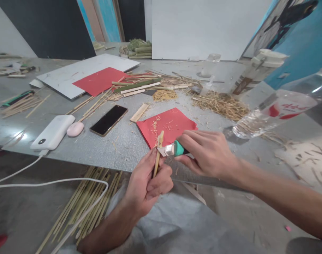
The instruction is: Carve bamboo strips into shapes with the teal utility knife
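At table [118, 148] edge, left hand [147, 183] is curled around a thin bamboo strip [158, 151], fingers pinching its lower part so it stands nearly upright, tip over the near red sheet [174, 123]. Right hand [203, 153] is clenched on a green-handled cutter [175, 149], blade end touching the strip just above the left fingers. Step looks like whittling or splitting the strip; shavings lie on the sheet. Next move likely calls for a controlled push of the blade along the grain, away from the left thumb, with a steady grip so the strip doesn't twist. Phone [108, 120], power bank [53, 132], water bottle [277, 109] sit further off on the table; more bamboo sticks [89, 201] lie on the floor below.
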{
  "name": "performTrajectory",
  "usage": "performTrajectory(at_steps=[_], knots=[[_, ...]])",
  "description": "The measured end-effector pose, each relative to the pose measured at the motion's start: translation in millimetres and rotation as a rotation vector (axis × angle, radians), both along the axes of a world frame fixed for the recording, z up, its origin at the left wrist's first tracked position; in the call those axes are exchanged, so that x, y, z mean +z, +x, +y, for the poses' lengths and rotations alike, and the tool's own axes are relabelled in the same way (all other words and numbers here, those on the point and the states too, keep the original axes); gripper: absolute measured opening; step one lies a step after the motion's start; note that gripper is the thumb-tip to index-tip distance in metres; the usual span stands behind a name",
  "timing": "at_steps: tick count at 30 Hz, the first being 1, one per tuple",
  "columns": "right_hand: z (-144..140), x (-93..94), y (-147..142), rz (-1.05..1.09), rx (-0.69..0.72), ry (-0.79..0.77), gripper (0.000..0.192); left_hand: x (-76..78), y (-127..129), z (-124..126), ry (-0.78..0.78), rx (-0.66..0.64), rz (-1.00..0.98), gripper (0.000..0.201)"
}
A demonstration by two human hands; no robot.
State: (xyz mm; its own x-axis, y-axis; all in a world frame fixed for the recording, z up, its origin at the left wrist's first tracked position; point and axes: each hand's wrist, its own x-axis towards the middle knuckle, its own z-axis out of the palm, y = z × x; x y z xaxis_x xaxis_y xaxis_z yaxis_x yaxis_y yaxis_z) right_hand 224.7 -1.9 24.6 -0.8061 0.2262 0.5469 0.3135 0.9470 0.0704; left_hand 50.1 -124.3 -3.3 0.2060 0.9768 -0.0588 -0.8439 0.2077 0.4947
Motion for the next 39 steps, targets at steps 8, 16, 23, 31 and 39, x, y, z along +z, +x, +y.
performTrajectory(at_steps=[8, 16, 23, 31, 39], knots=[[3.9, 0.8, 1.6, 0.012, -0.028, 0.035, 0.052, 1.0, -0.8, 0.5, -0.009, -0.029, -0.015, 0.045], [4.4, -1.2, 1.3, -0.017, 0.035, -0.076, 0.047, 1.7, 1.8, 1.6, -0.012, 0.041, 0.05, 0.038], [0.8, -3.0, -0.4, -0.035, 0.056, -0.106, 0.051, -0.5, 4.5, 2.6, 0.002, 0.097, 0.142, 0.034], [1.7, -1.2, 1.4, -0.014, 0.031, -0.022, 0.052, -4.7, 8.9, -0.7, 0.032, 0.139, 0.184, 0.042], [7.0, -0.8, 2.7, -0.004, -0.01, 0.021, 0.051, -2.7, 6.6, 0.7, 0.007, 0.131, 0.192, 0.042]])
